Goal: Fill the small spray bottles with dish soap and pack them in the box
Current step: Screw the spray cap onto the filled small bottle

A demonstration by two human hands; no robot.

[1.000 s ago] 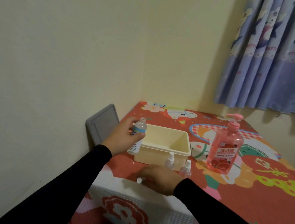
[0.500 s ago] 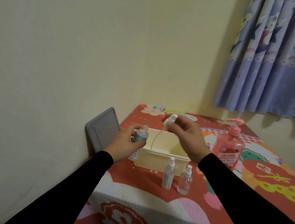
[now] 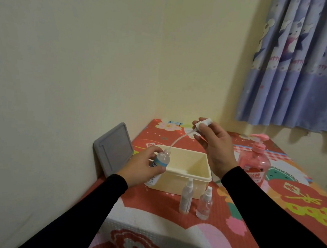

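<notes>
Over red mat, left fingers clasp bottle; right fingers pinch sprayer head above it.

Single head-worn wide-angle view, looking forward and down across the table toward a room corner, both hands close in the lower centre, walls and curtain filling the upper frame.

Dim, warm indoor light; soft focus, wide-angle bending at edges, faint shadows beneath the curtain.
</notes>
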